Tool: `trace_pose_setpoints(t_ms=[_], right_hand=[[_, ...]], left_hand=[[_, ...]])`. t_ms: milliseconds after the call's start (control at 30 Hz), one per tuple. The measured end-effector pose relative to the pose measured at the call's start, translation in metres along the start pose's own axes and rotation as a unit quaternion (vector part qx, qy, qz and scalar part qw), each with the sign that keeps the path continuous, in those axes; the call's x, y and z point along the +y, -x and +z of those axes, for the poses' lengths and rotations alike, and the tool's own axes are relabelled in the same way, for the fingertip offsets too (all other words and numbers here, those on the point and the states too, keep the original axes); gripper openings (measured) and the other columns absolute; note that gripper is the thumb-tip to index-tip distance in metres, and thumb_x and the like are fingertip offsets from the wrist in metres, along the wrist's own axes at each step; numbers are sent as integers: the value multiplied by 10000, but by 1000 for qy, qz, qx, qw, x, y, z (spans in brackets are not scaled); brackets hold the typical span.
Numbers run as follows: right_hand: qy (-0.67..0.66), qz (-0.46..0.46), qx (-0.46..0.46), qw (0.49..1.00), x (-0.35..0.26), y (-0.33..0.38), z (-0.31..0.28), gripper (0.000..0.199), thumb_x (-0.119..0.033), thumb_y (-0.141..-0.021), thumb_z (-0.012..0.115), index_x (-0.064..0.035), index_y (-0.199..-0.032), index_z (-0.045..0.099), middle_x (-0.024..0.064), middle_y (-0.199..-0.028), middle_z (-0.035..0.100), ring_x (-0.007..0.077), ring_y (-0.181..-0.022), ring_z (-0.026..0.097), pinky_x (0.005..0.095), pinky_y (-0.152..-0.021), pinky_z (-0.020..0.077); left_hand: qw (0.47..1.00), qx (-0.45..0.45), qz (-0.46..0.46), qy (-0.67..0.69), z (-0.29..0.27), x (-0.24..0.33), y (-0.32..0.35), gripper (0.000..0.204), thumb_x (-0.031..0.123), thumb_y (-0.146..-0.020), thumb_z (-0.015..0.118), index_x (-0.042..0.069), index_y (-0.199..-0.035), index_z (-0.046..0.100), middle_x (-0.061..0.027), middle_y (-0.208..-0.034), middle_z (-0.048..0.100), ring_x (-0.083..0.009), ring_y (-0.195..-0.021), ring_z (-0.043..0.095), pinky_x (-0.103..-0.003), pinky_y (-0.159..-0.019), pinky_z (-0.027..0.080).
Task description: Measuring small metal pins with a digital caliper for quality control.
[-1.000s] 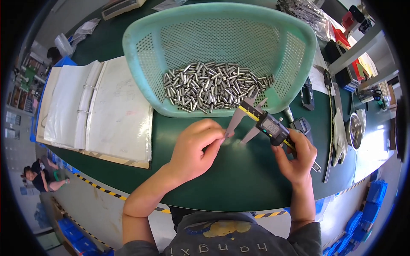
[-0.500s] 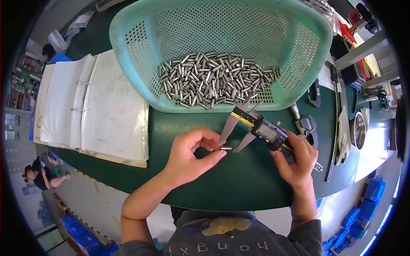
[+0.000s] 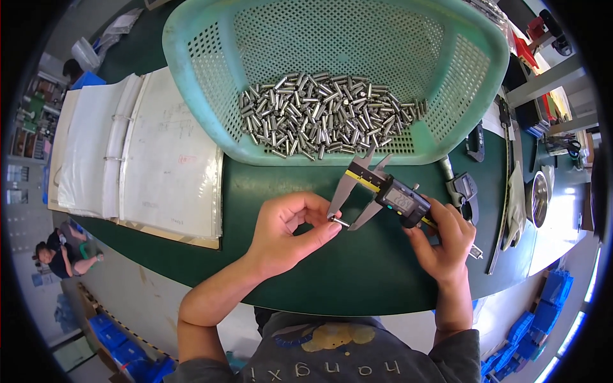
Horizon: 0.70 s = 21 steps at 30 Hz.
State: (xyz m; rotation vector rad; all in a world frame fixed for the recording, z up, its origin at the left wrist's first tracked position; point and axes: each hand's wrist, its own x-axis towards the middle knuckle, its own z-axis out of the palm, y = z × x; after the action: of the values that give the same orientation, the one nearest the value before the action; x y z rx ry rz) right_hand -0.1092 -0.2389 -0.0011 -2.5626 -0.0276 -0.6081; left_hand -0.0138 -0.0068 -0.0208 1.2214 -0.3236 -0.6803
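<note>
Between thumb and fingers, my left hand point(image 3: 287, 226) pinches a small shiny metal pin point(image 3: 340, 222) over the green table. My right hand point(image 3: 444, 239) grips a digital caliper point(image 3: 403, 201) by its slider and beam, its display facing up. The pin lies between the caliper's long jaws, which point down toward my left fingertips. One end of the pin is hidden by those fingers. Beyond both hands, a pale green plastic basket point(image 3: 338, 35) holds a heap of similar metal pins point(image 3: 325, 115).
An open ring binder point(image 3: 169, 156) with plastic sleeves lies left of the basket. To the right are a digital micrometer point(image 3: 463, 188), a pale glove point(image 3: 514, 204) and a metal bowl point(image 3: 536, 198). Another person point(image 3: 67, 250) sits at far left, away from the green table point(image 3: 357, 274).
The caliper's jaws have closed in on the pin. The pin has tilted, its free end lower and closer to the right jaw. Both hands stay in nearly the same place.
</note>
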Motion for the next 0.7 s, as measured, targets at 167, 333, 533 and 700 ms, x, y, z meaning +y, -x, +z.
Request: trace_pose_setpoints(t_ms=[167,333,533,700], right_hand=[[-2,-2,-4,1000,0,0,-1,408,-194,-656,777,-10,-990,633,42,-593,501,173,-439,487,287,-414,386],[9,-13,-4,1000,0,-1,-1,393,-215,-655,782,-12,-949,618,49,-585,495,198,-437,488,301,-409,382],[17,-9,-9,1000,-1,-2,-3,352,-231,-650,785,-24,-863,597,50,-576,493,211,-430,485,312,-402,379],[13,7,-11,1000,0,-1,-3,348,-254,-636,794,-32,-813,593,53,-572,513,215,-432,503,309,-403,391]], left_hand=[[1000,8,-17,17,0,1,3,173,9,-807,678,-34,-961,612,-62,-887,637,-98,-795,604,-237,-733,491],[1000,7,-13,5,-1,3,2,173,9,-802,685,-36,-953,613,-62,-879,635,-96,-796,607,-234,-734,491],[1000,4,-15,-2,-2,3,3,176,0,-797,686,-38,-953,612,-63,-876,635,-97,-787,604,-230,-728,488],[1000,1,-12,3,0,4,3,167,-8,-793,687,-37,-936,607,-51,-855,622,-92,-777,594,-228,-718,484]])
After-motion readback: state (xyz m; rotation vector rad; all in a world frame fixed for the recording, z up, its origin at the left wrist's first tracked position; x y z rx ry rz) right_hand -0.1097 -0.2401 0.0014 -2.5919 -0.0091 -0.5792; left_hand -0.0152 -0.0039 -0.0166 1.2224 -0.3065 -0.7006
